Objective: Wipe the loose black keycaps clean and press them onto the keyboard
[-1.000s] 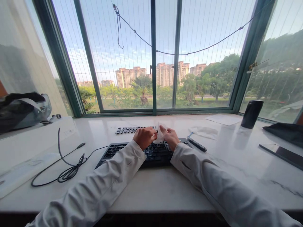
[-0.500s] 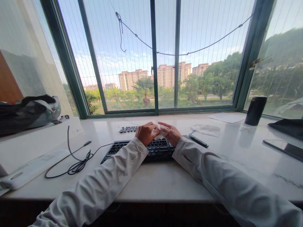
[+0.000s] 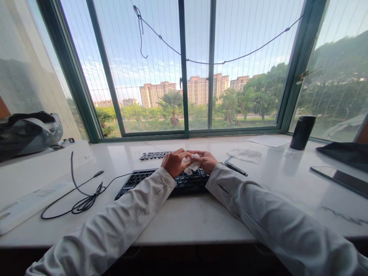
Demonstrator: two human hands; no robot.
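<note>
Above the black keyboard [image 3: 138, 178], both hands meet on a crumpled white tissue [image 3: 194, 165]. My left hand [image 3: 174, 162] is closed, its fingers pinching the tissue from the left. From the right, my right hand [image 3: 207, 161] grips the same tissue with thumb and fingers. A loose end of it hangs over the keys. Whether anything else is inside the tissue cannot be made out. Just behind the keyboard lie several loose black keycaps [image 3: 153, 155] in rows. The hands hide the keyboard's middle.
A coiled black cable [image 3: 87, 203] lies left, near a white box [image 3: 43, 168] with a dark bag [image 3: 30, 132] on top. To the right are a dark slim tool [image 3: 236, 168], a clear plastic bag [image 3: 245, 155], a black bottle [image 3: 302, 132] and a phone [image 3: 342, 179].
The fingers have shifted on the tissue, and more of it now shows between the hands, hanging lower. The view has turned slightly to the right.
</note>
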